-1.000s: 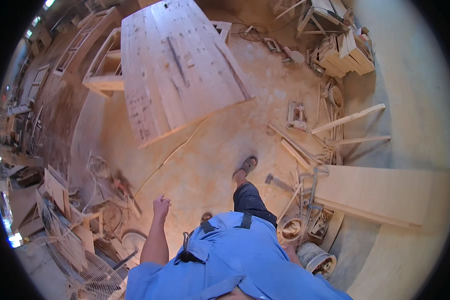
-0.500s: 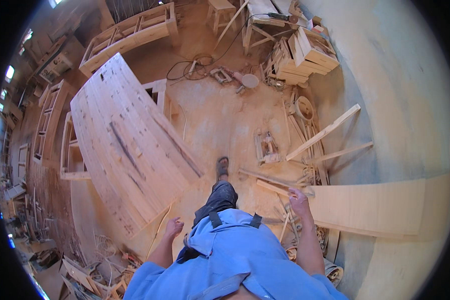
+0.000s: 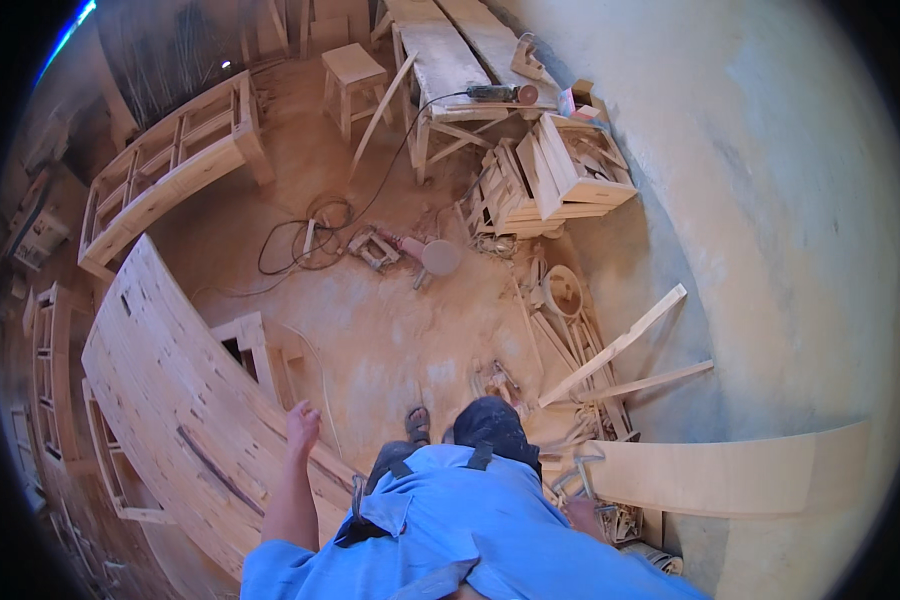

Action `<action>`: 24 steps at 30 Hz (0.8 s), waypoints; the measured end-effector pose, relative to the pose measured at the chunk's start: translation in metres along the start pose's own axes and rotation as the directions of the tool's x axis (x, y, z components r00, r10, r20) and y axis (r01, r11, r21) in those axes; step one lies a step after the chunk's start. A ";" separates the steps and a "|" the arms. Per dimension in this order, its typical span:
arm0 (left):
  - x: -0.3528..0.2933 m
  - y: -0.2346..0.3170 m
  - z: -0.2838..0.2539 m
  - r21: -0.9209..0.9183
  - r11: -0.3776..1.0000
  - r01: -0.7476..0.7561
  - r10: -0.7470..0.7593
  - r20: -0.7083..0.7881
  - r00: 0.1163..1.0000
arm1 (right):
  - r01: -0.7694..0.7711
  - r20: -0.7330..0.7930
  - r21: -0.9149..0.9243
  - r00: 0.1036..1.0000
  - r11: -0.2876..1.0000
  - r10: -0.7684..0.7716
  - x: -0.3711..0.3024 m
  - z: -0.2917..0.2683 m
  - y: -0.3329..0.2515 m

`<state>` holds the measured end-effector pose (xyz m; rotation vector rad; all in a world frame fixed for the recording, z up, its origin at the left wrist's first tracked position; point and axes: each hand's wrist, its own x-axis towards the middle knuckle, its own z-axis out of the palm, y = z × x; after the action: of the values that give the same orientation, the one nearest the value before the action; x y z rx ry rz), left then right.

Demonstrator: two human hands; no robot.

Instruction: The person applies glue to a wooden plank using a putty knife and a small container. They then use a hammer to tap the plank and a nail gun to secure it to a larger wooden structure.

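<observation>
My left hand (image 3: 303,425) is raised in front of the large plank tabletop (image 3: 190,370), its fingers loosely bent and apart with nothing in them. Whether it touches the wood below I cannot tell; it looks held above it. Low beside my body on the right, only part of my right hand (image 3: 582,514) and wrist shows, and its fingers are hidden. Close to that hand are a pale curved wooden sheet (image 3: 730,475) against the wall and some scrap wood. The tabletop lies across a wooden frame (image 3: 255,345), with dark cracks along its boards.
Ahead on the dusty floor lie a disc sander (image 3: 436,257) and a coiled cable (image 3: 305,240). A bench (image 3: 445,55) carries an angle grinder (image 3: 500,94). Stacked drawers (image 3: 570,170), a bucket (image 3: 562,290) and leaning battens (image 3: 620,340) line the right wall. A stool (image 3: 353,70) stands beyond.
I have stepped forward, so the bench and sander appear nearer. My left hand has risen toward the tabletop; my right hand has dropped back beside my body.
</observation>
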<state>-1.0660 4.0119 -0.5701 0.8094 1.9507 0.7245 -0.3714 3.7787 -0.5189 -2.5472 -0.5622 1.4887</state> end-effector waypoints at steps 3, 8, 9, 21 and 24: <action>0.052 0.115 0.011 -0.065 0.997 -0.047 0.047 -0.004 0.999 | 0.126 0.163 -0.115 0.981 0.985 -0.106 0.005 0.032 -0.112; 0.083 0.151 0.010 -0.085 0.996 0.029 -0.032 -0.043 0.999 | 0.322 0.279 -0.593 0.942 0.738 -0.186 0.131 0.064 -0.298; 0.088 0.145 0.017 -0.076 0.996 0.038 -0.042 -0.054 0.998 | 0.402 0.185 -0.327 0.915 0.855 -0.359 0.138 0.059 -0.335; 0.115 0.045 0.019 -0.098 0.863 0.495 -0.491 0.065 0.869 | 0.655 -0.080 -0.179 0.734 0.734 -0.675 0.187 -0.039 -0.808; 0.195 0.125 0.046 -0.315 0.868 0.384 -0.405 0.000 0.914 | 0.690 -0.147 -0.138 0.695 0.710 -0.704 0.232 -0.075 -0.892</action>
<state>-1.0726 4.2467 -0.5949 0.1837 1.9126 0.7835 -0.4252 4.6945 -0.4004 -2.0734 -1.3802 0.9358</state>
